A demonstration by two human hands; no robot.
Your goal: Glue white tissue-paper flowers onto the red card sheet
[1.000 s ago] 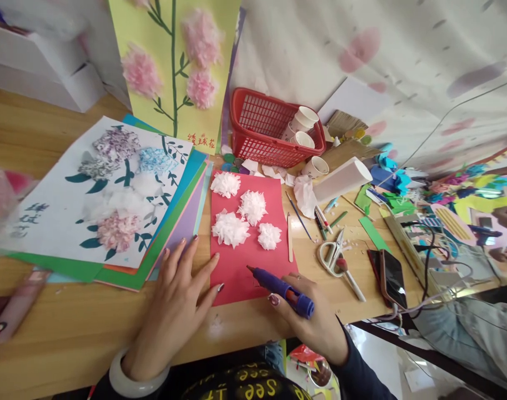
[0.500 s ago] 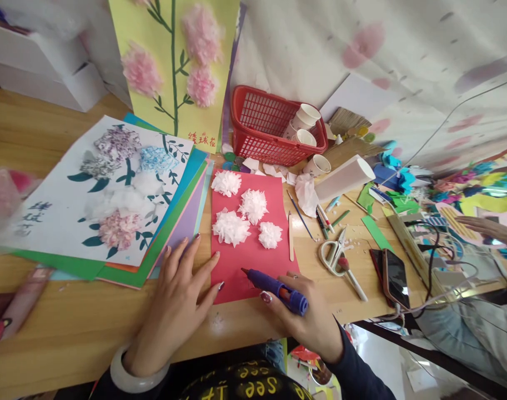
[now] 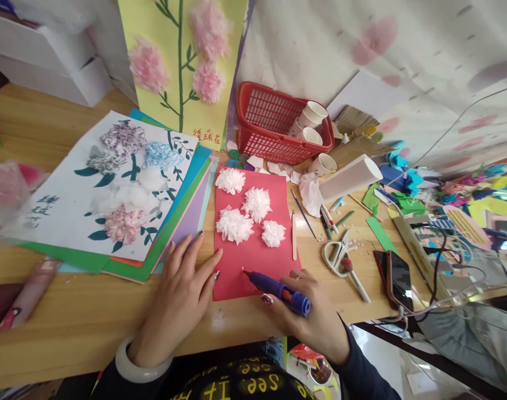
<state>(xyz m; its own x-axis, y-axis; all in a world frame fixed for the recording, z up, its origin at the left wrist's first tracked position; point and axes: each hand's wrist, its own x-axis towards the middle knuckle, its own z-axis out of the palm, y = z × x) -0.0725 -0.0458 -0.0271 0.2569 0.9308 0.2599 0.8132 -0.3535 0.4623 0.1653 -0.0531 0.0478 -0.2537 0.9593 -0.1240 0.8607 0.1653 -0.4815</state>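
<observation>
Red paper (image 3: 232,272) lies on the wooden table (image 3: 111,316), bearing several white crumpled-paper flowers (image 3: 257,204). My right hand (image 3: 311,311) is closed around a blue glue pen (image 3: 282,291), its tip pointing left, at or just above the lower part of the paper beside a small pale dot. My left hand (image 3: 180,294) rests with fingers spread at the paper's left edge, holding nothing. A wooden stick (image 3: 294,236) lies along the sheet's right edge.
Left are stacked coloured sheets (image 3: 153,266) under a flower picture (image 3: 70,211). A red basket (image 3: 265,139) with paper cups stands behind. White scissors (image 3: 334,255), a brush, a phone (image 3: 400,283) and cables lie right. A yellow flower picture (image 3: 153,111) stands at the back.
The view has shifted slightly, moving the scene a little to the right. A small pale dot now shows near the pen tip. The other person's hand at the right has left its earlier place.
</observation>
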